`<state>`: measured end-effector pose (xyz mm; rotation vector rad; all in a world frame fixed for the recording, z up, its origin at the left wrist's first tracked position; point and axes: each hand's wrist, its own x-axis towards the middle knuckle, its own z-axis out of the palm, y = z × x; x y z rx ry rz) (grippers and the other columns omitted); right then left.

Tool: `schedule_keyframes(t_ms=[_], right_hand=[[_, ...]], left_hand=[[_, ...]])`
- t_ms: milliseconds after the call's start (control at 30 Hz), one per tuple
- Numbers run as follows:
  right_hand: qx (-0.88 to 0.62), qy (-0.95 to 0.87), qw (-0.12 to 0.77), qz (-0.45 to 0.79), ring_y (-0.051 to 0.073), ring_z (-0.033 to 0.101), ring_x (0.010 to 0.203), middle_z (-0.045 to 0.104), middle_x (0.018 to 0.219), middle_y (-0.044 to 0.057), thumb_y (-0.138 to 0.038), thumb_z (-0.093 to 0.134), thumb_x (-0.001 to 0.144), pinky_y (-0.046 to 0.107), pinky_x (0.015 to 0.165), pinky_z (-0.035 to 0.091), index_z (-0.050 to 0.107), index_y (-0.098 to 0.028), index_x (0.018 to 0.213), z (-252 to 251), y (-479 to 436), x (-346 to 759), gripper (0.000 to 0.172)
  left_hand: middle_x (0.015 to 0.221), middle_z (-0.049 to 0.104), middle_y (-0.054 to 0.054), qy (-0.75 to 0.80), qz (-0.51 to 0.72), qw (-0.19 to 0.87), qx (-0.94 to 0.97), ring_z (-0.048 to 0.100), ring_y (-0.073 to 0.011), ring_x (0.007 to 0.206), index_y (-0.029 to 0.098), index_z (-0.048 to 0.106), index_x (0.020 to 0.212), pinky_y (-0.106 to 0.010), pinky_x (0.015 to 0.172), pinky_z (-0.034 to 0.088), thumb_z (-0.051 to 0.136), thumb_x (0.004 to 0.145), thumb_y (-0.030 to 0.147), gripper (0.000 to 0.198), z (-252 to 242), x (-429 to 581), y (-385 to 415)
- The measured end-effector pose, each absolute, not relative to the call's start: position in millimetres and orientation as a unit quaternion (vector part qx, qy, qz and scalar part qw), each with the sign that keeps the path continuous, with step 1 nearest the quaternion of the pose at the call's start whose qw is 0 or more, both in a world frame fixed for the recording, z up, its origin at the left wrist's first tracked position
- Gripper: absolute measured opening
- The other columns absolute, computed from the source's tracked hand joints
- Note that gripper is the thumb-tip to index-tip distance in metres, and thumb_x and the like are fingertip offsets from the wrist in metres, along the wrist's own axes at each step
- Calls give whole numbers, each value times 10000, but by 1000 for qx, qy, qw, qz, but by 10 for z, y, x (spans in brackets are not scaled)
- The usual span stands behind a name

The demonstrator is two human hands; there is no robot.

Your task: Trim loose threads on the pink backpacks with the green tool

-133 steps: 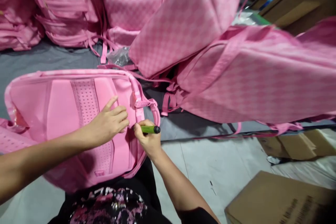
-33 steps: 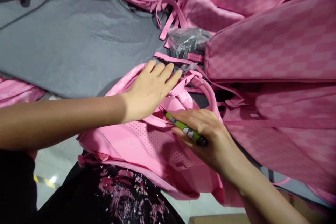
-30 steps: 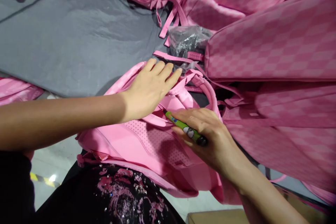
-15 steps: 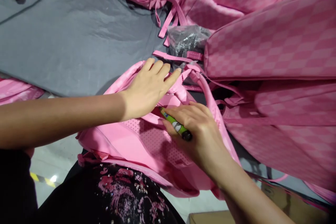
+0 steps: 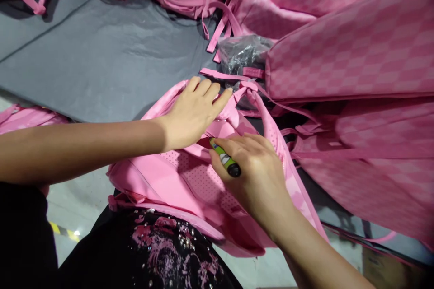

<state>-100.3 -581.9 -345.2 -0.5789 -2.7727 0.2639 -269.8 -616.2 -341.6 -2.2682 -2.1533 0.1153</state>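
A pink backpack (image 5: 176, 185) lies back-panel up against my lap, half on the grey table. My left hand (image 5: 191, 113) lies flat on its upper part, fingers stretched out and pressing the fabric. My right hand (image 5: 252, 176) is closed round a green pen-shaped tool (image 5: 224, 163) whose tip touches the backpack just under my left palm. The pink shoulder strap (image 5: 267, 122) runs along beside my right hand.
Several pink checkered backpacks (image 5: 346, 49) are stacked at the right and along the far edge. A crumpled clear plastic bag (image 5: 244, 53) lies among their straps. The grey table cover (image 5: 101, 63) spreads to the left. Pale floor (image 5: 64, 207) shows below.
Since a second ago my right hand has slid left and up with the green tool, bringing its tip under my left palm. The left hand has stayed flat on the backpack.
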Motion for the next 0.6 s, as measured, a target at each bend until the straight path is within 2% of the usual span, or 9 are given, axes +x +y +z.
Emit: schedule_keyframes(t_ms=[133, 233, 300, 367, 433, 600], right_hand=[[-217, -962, 140, 91, 226, 672, 709, 749, 758, 61, -246, 621, 895, 383, 797, 492, 753, -146, 879, -3432, -5844, -981, 166], [-239, -956, 146, 84, 225, 665, 683, 741, 731, 62, -236, 616, 894, 384, 784, 492, 751, -148, 854, -3425, -5859, -939, 166], [-237, -951, 163, 110, 233, 675, 711, 754, 769, 67, -258, 617, 906, 387, 770, 496, 750, -154, 884, -3454, -5877, -931, 171], [-236, -943, 178, 155, 241, 693, 771, 772, 836, 68, -284, 612, 920, 398, 788, 507, 750, -164, 961, -3511, -5906, -954, 187], [-244, -929, 189, 203, 238, 704, 818, 781, 888, 63, -291, 602, 928, 411, 826, 523, 745, -181, 1041, -3580, -5943, -995, 213], [-273, -906, 194, 257, 238, 699, 765, 777, 862, 89, -303, 584, 935, 453, 826, 548, 747, -164, 1116, -3696, -5994, -1067, 280]], left_hand=[[1504, 412, -210, -681, 52, -3, -730, 391, -370, 1374, 78, 200, 1581, -508, 1150, 299, 574, 923, 312, 792, -3395, -2757, -6145], [1642, 203, -191, -679, 88, -55, -727, 263, -445, 1456, 196, 86, 1619, -622, 1163, 258, 717, 823, 356, 1029, -3307, -2888, -6132], [1684, 51, -174, -693, 114, -105, -704, 228, -495, 1457, 281, -5, 1622, -642, 1105, 342, 785, 751, 333, 1177, -3238, -2970, -6144], [1689, -27, -176, -708, 129, -130, -683, 268, -495, 1431, 321, -86, 1610, -569, 1015, 462, 806, 717, 275, 1263, -3193, -3009, -6174], [1685, -32, -197, -714, 139, -115, -676, 321, -469, 1397, 318, -119, 1604, -503, 939, 524, 791, 722, 223, 1270, -3186, -3001, -6210], [1665, 80, -237, -709, 146, -63, -687, 381, -433, 1344, 262, -89, 1614, -477, 880, 562, 695, 777, 153, 1152, -3270, -2959, -6269]])
